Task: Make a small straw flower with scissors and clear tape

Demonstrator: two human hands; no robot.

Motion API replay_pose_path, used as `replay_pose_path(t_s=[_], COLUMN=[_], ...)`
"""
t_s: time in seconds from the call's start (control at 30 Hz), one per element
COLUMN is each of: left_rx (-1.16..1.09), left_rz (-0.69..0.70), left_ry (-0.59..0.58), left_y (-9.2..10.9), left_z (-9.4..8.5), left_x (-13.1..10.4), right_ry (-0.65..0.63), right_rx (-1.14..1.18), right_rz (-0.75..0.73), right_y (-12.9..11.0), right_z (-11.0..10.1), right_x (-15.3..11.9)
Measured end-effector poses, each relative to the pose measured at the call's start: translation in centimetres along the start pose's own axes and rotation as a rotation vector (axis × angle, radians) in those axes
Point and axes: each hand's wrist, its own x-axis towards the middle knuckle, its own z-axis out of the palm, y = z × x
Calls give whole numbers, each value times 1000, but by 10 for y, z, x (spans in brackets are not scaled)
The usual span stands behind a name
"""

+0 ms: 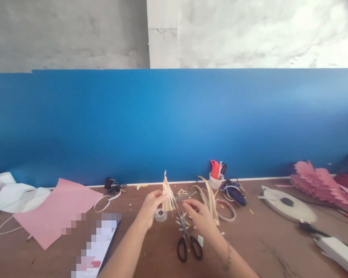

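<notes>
My left hand pinches a pale, dried-leaf-like bundle that narrows to a tip at the top and fans into strips below. To its right, my right hand has its thumb and fingertips close together near thin stems; whether it grips anything is too small to tell. Black-handled scissors lie partly open on the table between my forearms, with small pale scraps around the blades. A roll of clear tape sits just below my left fingers. Long dried husk strips are behind my right hand.
Pink paper and a phone lie left. At the back stands a white cup of tools beside a blue glue-gun-like object. A pale oval reel, pink crepe paper and a white power strip are right.
</notes>
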Motion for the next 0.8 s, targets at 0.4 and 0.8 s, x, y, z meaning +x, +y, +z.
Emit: replay_pose_path(t_s=[0.4,0.8], left_rx=[-198,-237], left_rz=[-43,-302], left_ry=[-203,-199], left_y=[3,2], left_z=[30,23], left_x=[-22,-20], right_ry=[-97,-70], right_rx=[48,-423], right_rz=[52,-290], right_y=[-6,-4], right_z=[-1,-11], right_x=[1,0])
